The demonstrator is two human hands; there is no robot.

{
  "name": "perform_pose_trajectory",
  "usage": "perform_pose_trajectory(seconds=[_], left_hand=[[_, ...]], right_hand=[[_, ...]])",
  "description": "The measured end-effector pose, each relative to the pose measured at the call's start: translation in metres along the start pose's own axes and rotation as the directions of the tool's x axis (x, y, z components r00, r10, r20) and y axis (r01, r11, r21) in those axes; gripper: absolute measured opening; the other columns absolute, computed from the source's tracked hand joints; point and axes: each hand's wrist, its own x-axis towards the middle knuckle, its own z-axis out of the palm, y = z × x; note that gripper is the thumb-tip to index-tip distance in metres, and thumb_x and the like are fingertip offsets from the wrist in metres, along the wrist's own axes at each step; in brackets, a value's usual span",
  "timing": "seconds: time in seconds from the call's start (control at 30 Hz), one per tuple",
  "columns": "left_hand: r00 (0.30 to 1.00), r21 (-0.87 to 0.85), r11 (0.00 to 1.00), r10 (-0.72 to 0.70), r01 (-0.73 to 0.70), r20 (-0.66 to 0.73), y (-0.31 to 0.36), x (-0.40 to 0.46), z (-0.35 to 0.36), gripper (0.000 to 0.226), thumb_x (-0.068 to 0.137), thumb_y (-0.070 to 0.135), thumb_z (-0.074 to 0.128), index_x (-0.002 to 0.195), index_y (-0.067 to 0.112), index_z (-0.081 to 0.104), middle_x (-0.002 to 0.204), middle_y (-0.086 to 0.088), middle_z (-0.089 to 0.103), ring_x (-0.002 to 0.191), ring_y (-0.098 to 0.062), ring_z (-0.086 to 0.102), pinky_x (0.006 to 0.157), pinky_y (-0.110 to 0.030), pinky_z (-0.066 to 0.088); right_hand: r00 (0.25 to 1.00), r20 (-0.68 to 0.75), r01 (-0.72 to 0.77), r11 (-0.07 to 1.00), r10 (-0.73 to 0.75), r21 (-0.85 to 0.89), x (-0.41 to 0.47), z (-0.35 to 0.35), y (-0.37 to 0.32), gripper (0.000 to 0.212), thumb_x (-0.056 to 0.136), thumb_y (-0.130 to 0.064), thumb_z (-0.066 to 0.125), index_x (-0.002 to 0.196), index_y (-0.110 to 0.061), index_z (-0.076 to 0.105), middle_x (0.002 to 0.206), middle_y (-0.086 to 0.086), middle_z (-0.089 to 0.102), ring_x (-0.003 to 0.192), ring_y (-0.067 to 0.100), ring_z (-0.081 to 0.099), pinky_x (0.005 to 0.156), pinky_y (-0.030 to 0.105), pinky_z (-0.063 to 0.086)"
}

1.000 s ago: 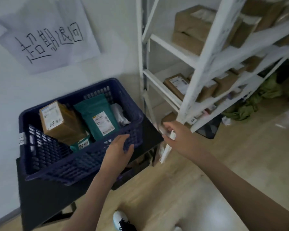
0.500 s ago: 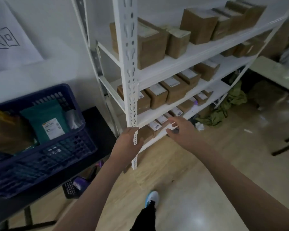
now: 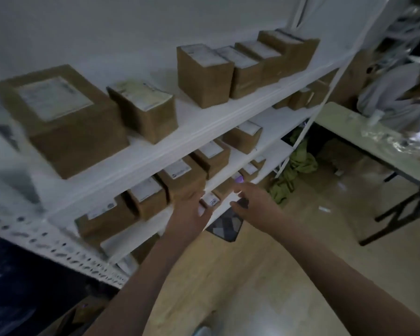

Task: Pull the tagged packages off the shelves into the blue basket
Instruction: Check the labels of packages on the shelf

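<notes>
At the white shelving [image 3: 180, 144]: labelled cardboard boxes [image 3: 204, 73] in rows.
Left hand [image 3: 189, 212] and right hand [image 3: 255, 204] reach out, fingers loosely spread, over a wooden floor [image 3: 264, 275].

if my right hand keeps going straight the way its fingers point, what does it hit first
Most likely the small labelled packages at the front of the lowest visible shelf. The right hand is open, its fingers reaching up and left toward them. Blur hides the exact depth, so it may meet the shelf edge first.

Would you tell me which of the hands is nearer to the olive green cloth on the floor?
Right. The right hand reaches out just left of the green cloth in the picture; the left hand is farther left, by the middle-shelf boxes.
</notes>
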Motion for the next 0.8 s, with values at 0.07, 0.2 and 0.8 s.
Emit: perform_pose_trajectory(seconds=[0.07,0.2,0.8], left_hand=[[0.999,-0.007,0.999,0.038,-0.038,0.006,0.028,0.034,0.022,0.045,0.099,0.032,0.058,0.141,0.016,0.053,0.138,-0.001,0.057,0.124,-0.014,0.054,0.093,-0.017,0.032],[0.996,-0.027,0.997,0.069,-0.068,0.051,0.078,0.102,0.069,0.045,0.099,0.032,0.061,0.14,0.016,0.052,0.134,0.001,0.058,0.126,-0.015,0.054,0.093,-0.013,0.03],[0.982,-0.051,0.981,-0.19,0.189,-0.019,0.268,0.401,0.266,0.057,0.091,0.046,0.066,0.137,0.014,0.057,0.133,-0.001,0.059,0.119,-0.016,0.056,0.099,-0.027,0.044]], right_hand=[[0.999,-0.031,-0.03,0.999,0.03,0.018,0.016,-0.023,0.038,0.04,0.094,-0.023,0.068,0.132,-0.016,0.059,0.116,0.003,0.062,0.103,0.019,0.062,0.088,0.037,0.055],[0.998,-0.025,-0.058,0.998,0.057,-0.022,0.053,-0.07,0.118,0.042,0.094,-0.03,0.067,0.134,-0.021,0.057,0.115,-0.005,0.058,0.1,0.016,0.063,0.084,0.029,0.052],[0.998,0.046,-0.033,0.999,0.034,-0.025,0.306,-0.308,0.437,0.054,0.097,-0.03,0.064,0.145,-0.01,0.049,0.137,0.005,0.054,0.126,0.02,0.052,0.106,0.037,0.045]])
